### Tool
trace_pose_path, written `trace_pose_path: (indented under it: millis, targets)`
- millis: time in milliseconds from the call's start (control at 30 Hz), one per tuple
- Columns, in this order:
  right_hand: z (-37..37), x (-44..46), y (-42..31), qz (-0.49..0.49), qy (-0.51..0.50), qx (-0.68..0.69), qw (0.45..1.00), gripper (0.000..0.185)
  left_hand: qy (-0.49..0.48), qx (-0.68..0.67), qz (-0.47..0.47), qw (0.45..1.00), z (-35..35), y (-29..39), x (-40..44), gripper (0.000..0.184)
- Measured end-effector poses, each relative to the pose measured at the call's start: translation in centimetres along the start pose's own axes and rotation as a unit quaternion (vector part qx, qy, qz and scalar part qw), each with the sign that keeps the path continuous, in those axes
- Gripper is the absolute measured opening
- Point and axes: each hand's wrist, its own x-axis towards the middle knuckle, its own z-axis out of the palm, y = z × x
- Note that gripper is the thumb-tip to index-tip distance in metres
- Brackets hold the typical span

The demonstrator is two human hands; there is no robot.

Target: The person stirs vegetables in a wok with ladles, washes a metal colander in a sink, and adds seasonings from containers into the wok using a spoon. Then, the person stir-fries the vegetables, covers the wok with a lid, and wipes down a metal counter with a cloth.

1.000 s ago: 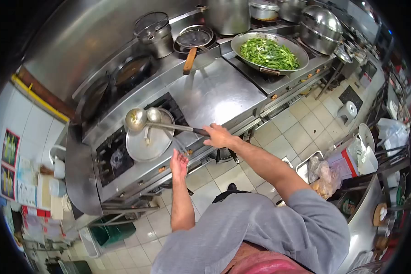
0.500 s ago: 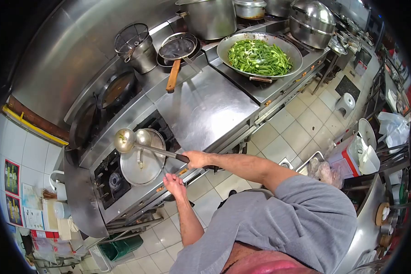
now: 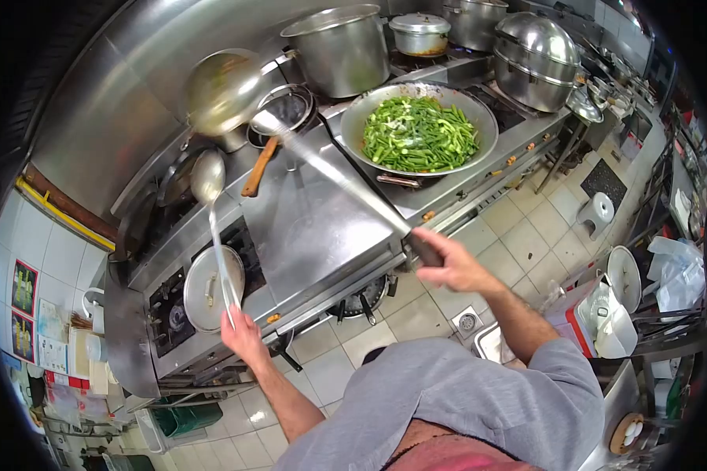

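My right hand [image 3: 452, 263] is closed around the dark handle of a big ladle [image 3: 349, 184]. The ladle's bowl, smeared by motion, is raised over the back of the range near the strainer. In my left hand [image 3: 243, 335] is a long metal spoon [image 3: 207, 177], held by its handle with the bowl pointing away from me. Below the spoon, a round lid [image 3: 204, 294] sits on the left burners. To the right, a wide wok [image 3: 487, 129] holds chopped green vegetables [image 3: 420, 133].
A strainer with a wooden handle [image 3: 259, 166] lies at the back of the flat steel top [image 3: 306, 228]. A tall pot [image 3: 338, 51], a lidded pot [image 3: 420, 35] and a domed steamer [image 3: 536, 63] stand behind the wok. A white stool [image 3: 597, 212] is on the tiled floor.
The ladle has swung up and away from the lid, my right hand moving right. My left hand has gone left, the spoon now apart from the ladle. The view has shifted too.
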Motion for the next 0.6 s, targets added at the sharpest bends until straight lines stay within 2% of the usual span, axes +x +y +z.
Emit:
trace_pose_path:
  millis: [33,67,100,133,167,233,333,400,433,500,600]
  targets:
    - [-2.1,-1.0,0.1,0.026,0.042,0.013,0.999,0.067,-0.014,0.020,-0.001,1.000,1.9,0.7,0.1,0.014]
    - [-4.1,-1.7,1.2,0.011,0.086,-0.007,0.996,0.068,-0.029,0.026,0.030,0.999,4.0,1.2,0.1,0.014]
    - [-6.0,-2.2,1.3,0.035,0.104,-0.020,0.994,0.068,-0.044,0.031,0.061,0.997,6.2,1.5,0.2,0.015]
    - [-7.6,-2.7,2.4,0.022,0.136,-0.027,0.990,0.068,-0.078,-0.002,0.026,0.997,8.0,0.7,0.9,0.015]
    - [-8.8,-3.0,2.2,0.054,0.168,-0.056,0.983,0.068,-0.110,-0.035,-0.008,0.993,9.8,0.0,1.6,0.016]
    - [-11.7,-3.3,3.3,0.072,0.204,-0.091,0.972,0.069,-0.149,-0.008,-0.008,0.989,14.4,1.3,1.1,0.020]
    - [-15.3,-3.3,4.5,0.109,0.238,-0.086,0.961,0.070,-0.178,0.015,0.019,0.984,20.3,1.0,2.0,0.024]
    - [-17.1,-2.9,3.8,0.116,0.255,-0.083,0.956,0.069,-0.165,0.120,0.108,0.973,23.8,2.2,2.3,0.026]
    - [-18.0,-2.6,3.5,0.123,0.267,-0.078,0.953,0.067,-0.169,0.116,0.108,0.973,25.4,2.3,2.8,0.026]
    - [-20.3,-1.8,3.2,0.113,0.278,-0.050,0.953,0.067,-0.152,0.169,0.219,0.949,28.1,2.2,4.0,0.026]
    - [-23.7,-0.6,1.2,0.048,0.216,0.156,0.963,0.058,-0.138,0.182,0.264,0.937,32.1,2.2,5.5,0.030]
